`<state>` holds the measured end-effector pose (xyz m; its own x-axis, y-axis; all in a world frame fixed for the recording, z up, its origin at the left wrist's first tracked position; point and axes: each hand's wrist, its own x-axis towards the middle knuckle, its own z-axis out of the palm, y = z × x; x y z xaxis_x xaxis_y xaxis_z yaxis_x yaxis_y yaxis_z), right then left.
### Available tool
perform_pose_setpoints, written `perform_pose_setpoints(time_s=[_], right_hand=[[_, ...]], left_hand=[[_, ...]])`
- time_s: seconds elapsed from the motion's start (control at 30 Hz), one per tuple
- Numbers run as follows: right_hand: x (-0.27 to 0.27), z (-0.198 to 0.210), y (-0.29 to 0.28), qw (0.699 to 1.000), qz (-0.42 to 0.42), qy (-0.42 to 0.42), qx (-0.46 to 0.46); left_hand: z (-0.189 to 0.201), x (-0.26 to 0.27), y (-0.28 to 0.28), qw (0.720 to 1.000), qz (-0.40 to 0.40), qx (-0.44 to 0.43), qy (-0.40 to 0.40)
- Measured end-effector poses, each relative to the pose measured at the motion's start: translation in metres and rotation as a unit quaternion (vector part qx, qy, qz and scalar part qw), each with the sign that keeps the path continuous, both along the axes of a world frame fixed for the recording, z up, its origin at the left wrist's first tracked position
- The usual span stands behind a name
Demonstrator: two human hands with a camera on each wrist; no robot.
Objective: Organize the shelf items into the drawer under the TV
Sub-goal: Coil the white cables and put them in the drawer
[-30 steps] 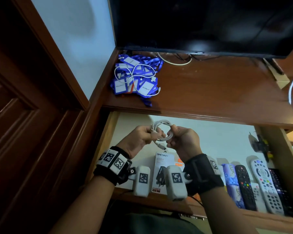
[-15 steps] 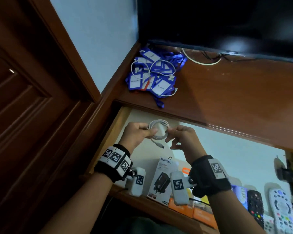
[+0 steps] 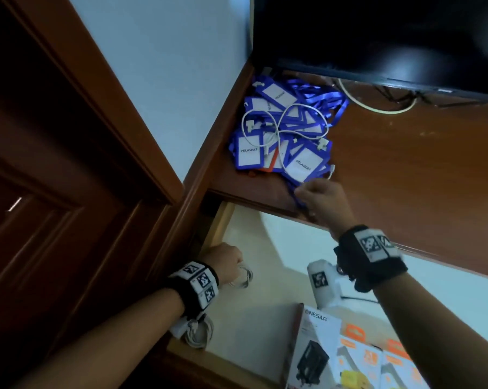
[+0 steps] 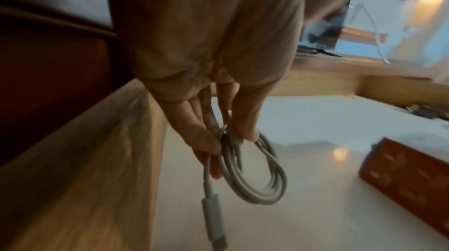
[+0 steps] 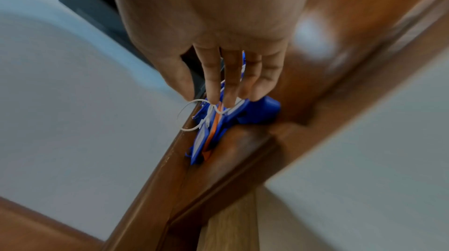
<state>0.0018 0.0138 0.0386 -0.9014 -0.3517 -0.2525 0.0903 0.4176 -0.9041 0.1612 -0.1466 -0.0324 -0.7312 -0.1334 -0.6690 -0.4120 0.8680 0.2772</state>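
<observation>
My left hand (image 3: 237,266) is low in the open drawer (image 3: 268,242), close to its left wall. It pinches a coiled white cable (image 4: 255,178) between thumb and fingers, and the plug end hangs down; the coil (image 3: 244,276) peeks out beyond the knuckles. My right hand (image 3: 303,192) reaches up onto the wooden shelf (image 3: 405,164). Its fingers (image 5: 233,86) are stretched out, with the tips at the near edge of a pile of blue badge holders (image 3: 282,136). A loose white cable (image 3: 279,122) lies tangled on top of that pile (image 5: 243,117).
Another coiled white cable (image 3: 199,334) lies in the drawer's near left corner. A charger box (image 3: 313,346) and orange boxes (image 3: 377,360) stand in the drawer at right. The TV (image 3: 377,32) hangs over the shelf's back. A wooden door frame (image 3: 96,94) is at left.
My right hand has let go of the coil and gone up to the badge pile on the shelf. My left hand has carried the coil down to the drawer's left side.
</observation>
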Motion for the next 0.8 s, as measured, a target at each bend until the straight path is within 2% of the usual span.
perform_pose_setpoints(time_s=[0.07, 0.17, 0.3, 0.37, 0.47, 0.53, 0.6, 0.7, 0.8], right_hand=[[-0.023, 0.004, -0.024, 0.996, 0.03, 0.077, 0.039], [-0.054, 0.007, -0.059, 0.98, 0.064, 0.169, 0.087], [-0.079, -0.005, -0.098, 0.956, 0.127, 0.223, 0.145], [-0.086, -0.01, -0.11, 0.936, 0.165, 0.217, 0.221], [-0.091, -0.016, -0.121, 0.908, 0.175, 0.228, 0.305], [-0.092, -0.02, -0.127, 0.898, 0.168, 0.258, 0.313], [-0.092, -0.02, -0.129, 0.893, 0.165, 0.276, 0.315], [-0.092, -0.012, -0.126, 0.894, 0.157, 0.286, 0.307], [-0.092, 0.0, -0.119, 0.897, 0.155, 0.3, 0.284]], left_hand=[[-0.005, -0.001, 0.002, 0.997, -0.067, -0.026, -0.017], [-0.014, -0.003, 0.004, 0.991, -0.11, -0.059, -0.043], [-0.022, -0.004, 0.005, 0.984, -0.139, -0.075, -0.084], [-0.024, -0.004, 0.005, 0.982, -0.15, -0.082, -0.082], [-0.027, -0.003, 0.003, 0.984, -0.145, -0.076, -0.068], [-0.03, -0.001, 0.003, 0.989, -0.127, -0.042, -0.062], [-0.031, 0.001, 0.005, 0.987, -0.143, -0.011, -0.071], [-0.029, 0.001, 0.011, 0.973, -0.207, -0.022, -0.096], [-0.027, 0.003, 0.015, 0.965, -0.234, -0.047, -0.108]])
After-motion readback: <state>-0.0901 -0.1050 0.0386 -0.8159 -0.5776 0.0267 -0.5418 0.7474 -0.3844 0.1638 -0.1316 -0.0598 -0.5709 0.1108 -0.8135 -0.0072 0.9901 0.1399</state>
